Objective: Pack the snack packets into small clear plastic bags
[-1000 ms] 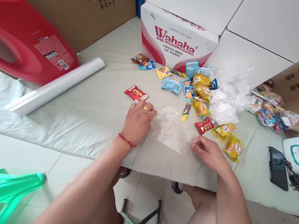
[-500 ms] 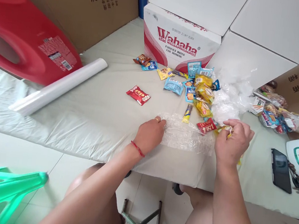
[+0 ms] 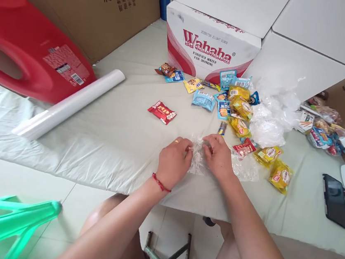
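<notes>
A crinkled clear plastic bag [image 3: 244, 167] lies flat near the table's front edge. My left hand [image 3: 175, 161], with a red cord at the wrist, pinches the bag's left end. Close beside it, my right hand [image 3: 219, 156] has its fingers curled onto the same film, thumb near the fingertips. Just right of the bag are a red snack packet [image 3: 244, 147] and two yellow snack packets [image 3: 268, 155], one nearer the edge. A small bar [image 3: 222, 128] sits behind my right hand, partly covered by it. Another red packet [image 3: 162, 112] lies apart to the left.
Several blue and yellow snack packets [image 3: 203, 100] lie before a Wahaba-style white-and-red water carton [image 3: 213, 47]. Bunched clear bags [image 3: 268, 124] and filled snack bags [image 3: 321, 138] are to the right, with a phone [image 3: 335, 201]. A film roll [image 3: 72, 103] and red jug [image 3: 30, 38] stand left.
My right hand has left the yellow packets and moved left to the plastic bag, beside my left hand. My left hand stays at the bag's left end. The view has shifted slightly.
</notes>
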### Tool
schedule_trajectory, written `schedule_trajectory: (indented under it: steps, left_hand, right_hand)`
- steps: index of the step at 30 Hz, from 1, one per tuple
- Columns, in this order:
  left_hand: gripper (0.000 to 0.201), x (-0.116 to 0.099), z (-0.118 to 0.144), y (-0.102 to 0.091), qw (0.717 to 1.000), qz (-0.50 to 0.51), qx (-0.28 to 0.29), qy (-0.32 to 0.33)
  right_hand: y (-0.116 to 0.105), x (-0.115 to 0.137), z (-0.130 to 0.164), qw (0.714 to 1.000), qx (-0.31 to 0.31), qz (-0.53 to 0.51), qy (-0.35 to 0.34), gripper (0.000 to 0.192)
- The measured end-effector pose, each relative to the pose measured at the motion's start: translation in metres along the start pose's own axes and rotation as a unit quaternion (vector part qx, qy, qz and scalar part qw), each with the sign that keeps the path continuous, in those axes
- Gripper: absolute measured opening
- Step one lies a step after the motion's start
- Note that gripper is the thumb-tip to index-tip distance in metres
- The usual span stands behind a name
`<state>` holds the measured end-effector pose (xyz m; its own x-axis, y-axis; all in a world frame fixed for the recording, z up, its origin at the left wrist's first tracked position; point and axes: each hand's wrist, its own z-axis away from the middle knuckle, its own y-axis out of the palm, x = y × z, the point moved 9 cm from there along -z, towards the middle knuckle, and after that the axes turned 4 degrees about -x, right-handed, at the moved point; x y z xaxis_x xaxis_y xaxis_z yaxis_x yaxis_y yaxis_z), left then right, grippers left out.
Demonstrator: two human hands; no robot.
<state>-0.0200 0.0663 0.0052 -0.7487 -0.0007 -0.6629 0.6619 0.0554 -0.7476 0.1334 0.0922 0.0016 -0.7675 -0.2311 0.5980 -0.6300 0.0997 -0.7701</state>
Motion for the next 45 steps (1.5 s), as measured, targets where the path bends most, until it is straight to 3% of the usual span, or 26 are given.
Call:
schedule_trajectory:
  steps: [2, 4, 8, 12, 15, 19, 25, 28, 32, 37, 40, 43, 45]
  left_hand:
    - [0.022, 0.011, -0.008, -0.010, 0.997, 0.041, -0.053, -0.046]
    - [0.044, 0.021, -0.013, -0.012, 0.991, 0.076, -0.070, -0.090]
    - [0.074, 0.023, -0.015, 0.001, 0.986, 0.112, -0.019, -0.124]
    - [0.076, 0.013, -0.007, 0.009, 0.987, 0.115, 0.006, -0.110]
    - [0.075, 0.007, -0.003, 0.012, 0.990, 0.111, 0.000, -0.087]
    - [0.069, 0.001, 0.001, 0.013, 0.991, 0.116, -0.011, -0.064]
    - [0.069, 0.003, 0.005, 0.012, 0.986, 0.152, -0.009, -0.069]
    - [0.067, 0.010, 0.007, 0.015, 0.960, 0.257, 0.021, -0.112]
    - [0.043, 0.020, 0.009, 0.020, 0.900, 0.398, 0.039, -0.176]
    - [0.026, 0.014, 0.010, 0.021, 0.877, 0.451, 0.043, -0.161]
    - [0.025, 0.018, 0.013, 0.027, 0.840, 0.491, 0.061, -0.223]
    - [0.009, 0.019, 0.015, 0.030, 0.794, 0.533, 0.082, -0.280]
    - [0.016, 0.017, 0.014, 0.030, 0.788, 0.540, 0.085, -0.284]
  right_hand:
    - [-0.004, -0.002, 0.000, 0.999, -0.021, -0.027, 0.007, 0.023]
    - [-0.008, -0.002, -0.001, 0.997, -0.043, -0.057, 0.014, 0.019]
    - [-0.005, 0.002, -0.002, 0.989, -0.023, -0.138, 0.034, 0.017]
    - [-0.002, 0.006, 0.002, 0.972, 0.006, -0.218, 0.086, 0.032]
    - [-0.002, 0.022, 0.004, 0.973, 0.013, -0.219, 0.063, 0.044]
    - [0.002, 0.034, 0.007, 0.975, 0.012, -0.214, 0.060, 0.038]
    - [0.016, 0.022, 0.009, 0.966, 0.020, -0.229, 0.119, 0.021]
    - [0.018, 0.018, 0.011, 0.964, 0.025, -0.234, 0.121, 0.018]
    - [0.015, 0.021, 0.013, 0.964, 0.018, -0.236, 0.121, 0.025]
    - [0.014, 0.020, 0.013, 0.960, -0.004, -0.241, 0.141, 0.030]
    - [0.016, 0.016, 0.013, 0.951, -0.002, -0.275, 0.140, 0.021]
    - [0.018, 0.017, 0.015, 0.944, 0.010, -0.306, 0.126, 0.020]
    - [0.017, 0.020, 0.016, 0.946, 0.016, -0.305, 0.110, 0.020]
